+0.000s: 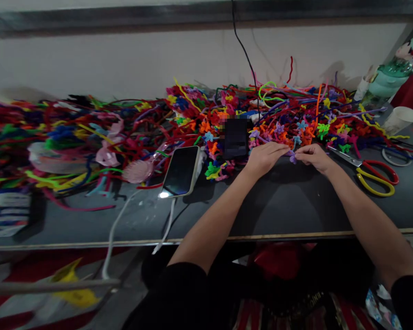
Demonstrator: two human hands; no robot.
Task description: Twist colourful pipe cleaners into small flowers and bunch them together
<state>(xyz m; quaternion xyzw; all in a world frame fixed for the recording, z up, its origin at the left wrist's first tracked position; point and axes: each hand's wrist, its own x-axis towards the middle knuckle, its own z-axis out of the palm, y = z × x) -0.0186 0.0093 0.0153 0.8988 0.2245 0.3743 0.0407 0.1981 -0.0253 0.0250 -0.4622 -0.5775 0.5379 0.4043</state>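
Between my two hands is a small purple pipe-cleaner flower (292, 156), held just above the dark table. My left hand (266, 158) comes from the left with its fingers pressed together on the flower's left side. From the right, my right hand (312, 156) pinches the flower's edge between thumb and fingertips. Right behind the hands lies a heap of finished pipe-cleaner flowers (298, 133) in orange, blue, purple and green. Scissors (371, 174) with one red and one yellow handle loop rest to the right of my right hand.
A phone (181, 170) on a stand, with a white cable (112, 229), stands left of my arms. A pink hairbrush (137, 171) and loose pipe cleaners (72, 137) spread further left. At the right are a paper cup (401, 120) and a green figurine (390, 75). A dark device (236, 137) stands mid-table.
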